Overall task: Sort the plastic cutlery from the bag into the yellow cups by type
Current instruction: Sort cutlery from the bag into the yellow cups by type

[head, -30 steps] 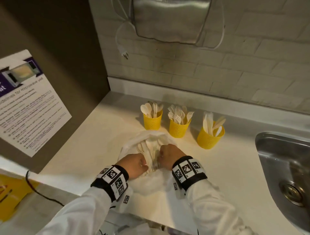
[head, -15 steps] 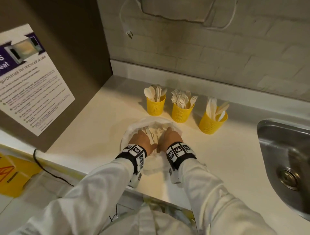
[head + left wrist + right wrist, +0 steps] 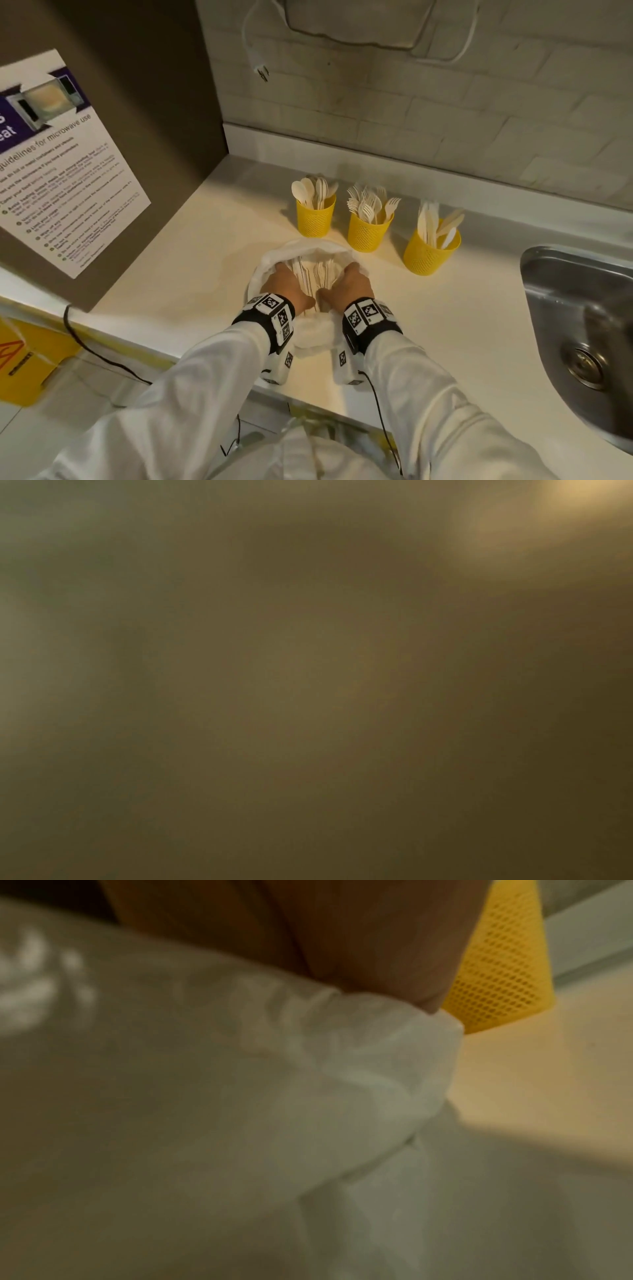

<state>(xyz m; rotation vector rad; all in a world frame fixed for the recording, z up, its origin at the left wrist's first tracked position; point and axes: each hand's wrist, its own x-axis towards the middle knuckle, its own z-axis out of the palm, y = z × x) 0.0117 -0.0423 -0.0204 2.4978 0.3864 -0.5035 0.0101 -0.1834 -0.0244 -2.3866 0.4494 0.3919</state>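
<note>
A white bag (image 3: 310, 335) lies on the counter (image 3: 191, 260), its mouth spread wide, with pale plastic cutlery (image 3: 315, 275) showing inside. My left hand (image 3: 284, 286) holds the left side of the rim and my right hand (image 3: 349, 286) the right side, fingers hooked over the fabric with their tips hidden. In the right wrist view my fingers (image 3: 377, 947) bear down on the bunched bag rim (image 3: 394, 1047) next to a yellow cup (image 3: 500, 969). Behind the bag stand three yellow cups: spoons (image 3: 315, 217), forks (image 3: 368, 233), knives (image 3: 428, 255). The left wrist view is dark.
A steel sink (image 3: 582, 325) lies at the right. A brown panel with a microwave notice (image 3: 58, 171) closes off the left side. A loose plug (image 3: 262, 70) hangs on the brick wall behind. A black cable (image 3: 89, 346) runs over the counter's front edge.
My hands were fisted close together on the bag; they have moved apart, pulling its mouth wide open. My head has moved closer and looks more steeply down.
</note>
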